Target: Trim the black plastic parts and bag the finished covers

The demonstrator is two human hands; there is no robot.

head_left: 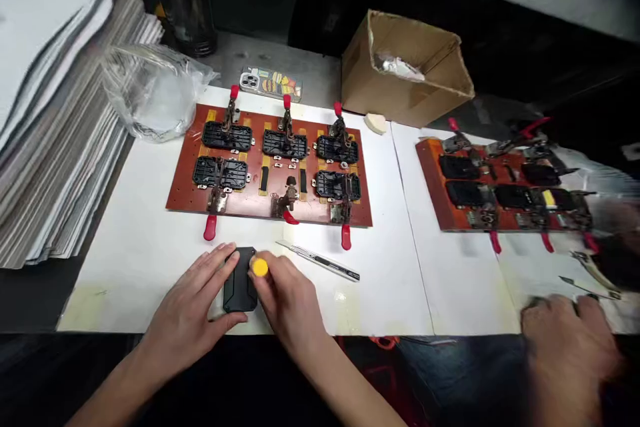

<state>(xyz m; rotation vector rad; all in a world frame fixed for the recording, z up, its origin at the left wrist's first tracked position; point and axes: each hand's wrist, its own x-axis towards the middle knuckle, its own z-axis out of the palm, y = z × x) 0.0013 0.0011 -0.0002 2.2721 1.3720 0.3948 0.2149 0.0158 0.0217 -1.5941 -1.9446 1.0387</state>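
A black rectangular plastic cover [241,290] with cut corners lies on the white-covered bench in front of me. My left hand [197,297] steadies it from the left, fingertips on its upper part and thumb along the bottom edge. In my right hand [287,290] is a small tool with a round yellow end [259,267], gripped at the cover's upper right edge. The rest of that tool is hidden by my fingers. Just right of this hand lies a slim utility knife [323,261]. Beyond it, a red-brown fixture board [255,203] carries several similar black covers under red-handled toggle clamps [211,227].
A second clamp board [434,193] stands to the right, near a co-worker's blurred hand [570,347]. At the back are a cardboard box [400,97], a phone [273,83] and a cream-coloured block [375,123]. A plastic bag [155,93] and paper stack [65,120] border the left.
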